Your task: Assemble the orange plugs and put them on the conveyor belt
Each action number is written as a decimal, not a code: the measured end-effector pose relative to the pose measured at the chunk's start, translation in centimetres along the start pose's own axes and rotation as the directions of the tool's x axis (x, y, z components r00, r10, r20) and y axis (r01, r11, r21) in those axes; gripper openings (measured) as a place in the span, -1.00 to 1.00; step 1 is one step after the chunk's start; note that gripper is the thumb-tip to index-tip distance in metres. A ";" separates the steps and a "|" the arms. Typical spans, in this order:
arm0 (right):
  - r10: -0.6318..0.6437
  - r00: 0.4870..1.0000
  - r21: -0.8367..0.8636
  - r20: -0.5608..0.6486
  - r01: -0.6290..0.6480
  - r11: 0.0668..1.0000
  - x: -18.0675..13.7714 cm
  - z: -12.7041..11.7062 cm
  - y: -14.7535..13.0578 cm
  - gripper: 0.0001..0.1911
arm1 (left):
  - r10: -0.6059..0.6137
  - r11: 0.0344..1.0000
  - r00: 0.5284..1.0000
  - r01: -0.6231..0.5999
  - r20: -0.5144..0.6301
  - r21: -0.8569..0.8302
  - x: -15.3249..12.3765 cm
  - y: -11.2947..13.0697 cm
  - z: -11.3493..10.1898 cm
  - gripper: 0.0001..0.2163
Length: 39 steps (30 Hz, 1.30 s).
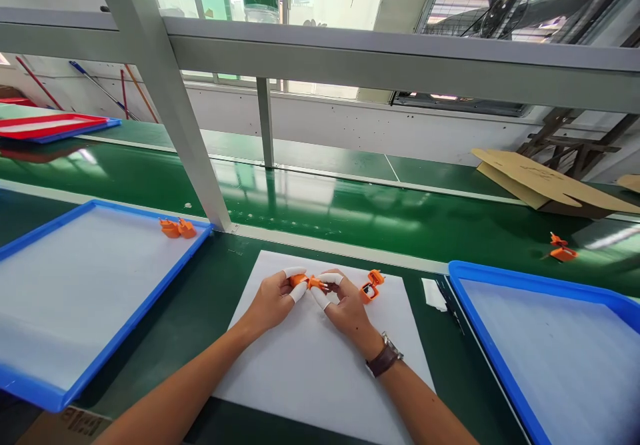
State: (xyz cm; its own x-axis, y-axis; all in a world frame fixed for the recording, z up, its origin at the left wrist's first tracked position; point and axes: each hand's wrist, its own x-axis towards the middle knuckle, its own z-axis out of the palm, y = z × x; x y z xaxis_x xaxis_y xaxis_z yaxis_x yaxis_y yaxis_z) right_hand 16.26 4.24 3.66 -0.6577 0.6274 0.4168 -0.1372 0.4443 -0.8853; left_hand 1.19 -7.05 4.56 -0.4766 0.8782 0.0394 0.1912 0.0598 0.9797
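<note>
Both of my hands pinch a small orange plastic part (pixel 314 282) above a white sheet (pixel 320 358). My left hand (pixel 273 300) is closed on its left end, and my right hand (pixel 345 304) grips the right end. White covers wrap the thumb and index fingertips of both hands. Just right of my right hand, an orange hinged case (pixel 371 288) lies opened on the sheet. The fingers partly hide the held part, so its full shape cannot be made out.
A blue-rimmed tray (pixel 135 322) on the left carries orange pieces (pixel 178 228) in its far corner. Another blue-rimmed tray (pixel 505 378) stands on the right. Beyond runs a green belt (pixel 350 212) with an orange piece (pixel 563 253) on it. A grey post (pixel 185 118) rises behind the left tray.
</note>
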 end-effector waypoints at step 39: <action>0.347 0.937 0.301 0.030 -0.340 0.891 0.4 -0.1 1.2 -0.58 | 0.273 0.870 0.962 -0.261 0.032 0.419 0.1 -0.5 -0.9 -0.66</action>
State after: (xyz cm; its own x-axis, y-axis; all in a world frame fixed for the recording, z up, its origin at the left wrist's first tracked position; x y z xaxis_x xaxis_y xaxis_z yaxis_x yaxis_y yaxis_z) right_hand 15.90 5.12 2.80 -0.6866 0.7230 0.0770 -0.1214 -0.0097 -0.9926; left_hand 0.30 -7.41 4.25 -0.3785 0.8761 0.2986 0.6503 0.0222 0.7594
